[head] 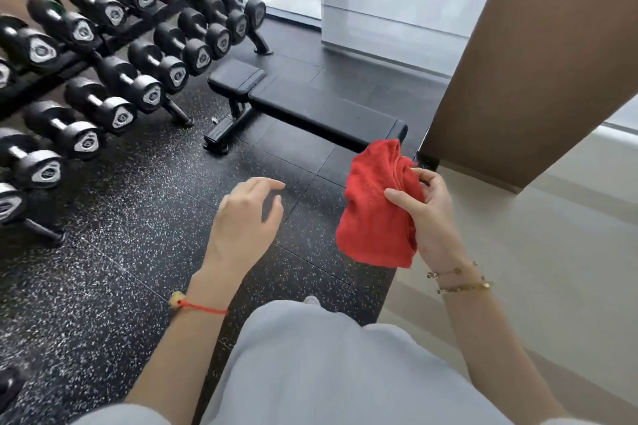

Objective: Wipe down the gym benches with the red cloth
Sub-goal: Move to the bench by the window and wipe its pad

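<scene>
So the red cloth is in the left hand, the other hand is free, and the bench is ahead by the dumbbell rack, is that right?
Not quite. The head view shows the red cloth gripped in the right hand; it is the left hand that is free, fingers relaxed. The rest holds: the bench stands ahead by the dumbbell rack.

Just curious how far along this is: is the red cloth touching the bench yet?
Apart. In the head view the red cloth hangs from the right hand, above the floor, short of the bench.
</scene>
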The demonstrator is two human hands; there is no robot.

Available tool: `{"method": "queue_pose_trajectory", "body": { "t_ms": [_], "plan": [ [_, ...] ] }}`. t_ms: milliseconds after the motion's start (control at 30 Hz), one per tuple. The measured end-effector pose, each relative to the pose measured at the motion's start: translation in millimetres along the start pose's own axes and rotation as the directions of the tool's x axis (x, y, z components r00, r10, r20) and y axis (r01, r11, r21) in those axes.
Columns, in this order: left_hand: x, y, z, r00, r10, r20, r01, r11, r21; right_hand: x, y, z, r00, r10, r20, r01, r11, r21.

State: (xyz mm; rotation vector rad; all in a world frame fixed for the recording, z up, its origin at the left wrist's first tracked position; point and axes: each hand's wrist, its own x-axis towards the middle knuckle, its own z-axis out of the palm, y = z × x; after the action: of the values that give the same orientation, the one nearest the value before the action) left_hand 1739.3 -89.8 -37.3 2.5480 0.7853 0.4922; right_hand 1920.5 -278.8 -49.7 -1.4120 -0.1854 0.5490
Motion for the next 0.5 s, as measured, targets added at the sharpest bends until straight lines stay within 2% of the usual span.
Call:
{"method": "queue_pose_trajectory", "body": {
  "t_ms": [333,500],
  "plan": [
    [172,-41,16,0.994,0.07,0.08,-0.069,0.998,-0.007,141,-6,54,0.992,0.041,-0.12,-0.039,0.999,0.024],
    [263,-51,43,0.994,0.082,0.07,-0.08,0.996,-0.031,228,-6,65,0.987,0.05,-0.152,-0.045,0.998,0.037]
  ]
}}
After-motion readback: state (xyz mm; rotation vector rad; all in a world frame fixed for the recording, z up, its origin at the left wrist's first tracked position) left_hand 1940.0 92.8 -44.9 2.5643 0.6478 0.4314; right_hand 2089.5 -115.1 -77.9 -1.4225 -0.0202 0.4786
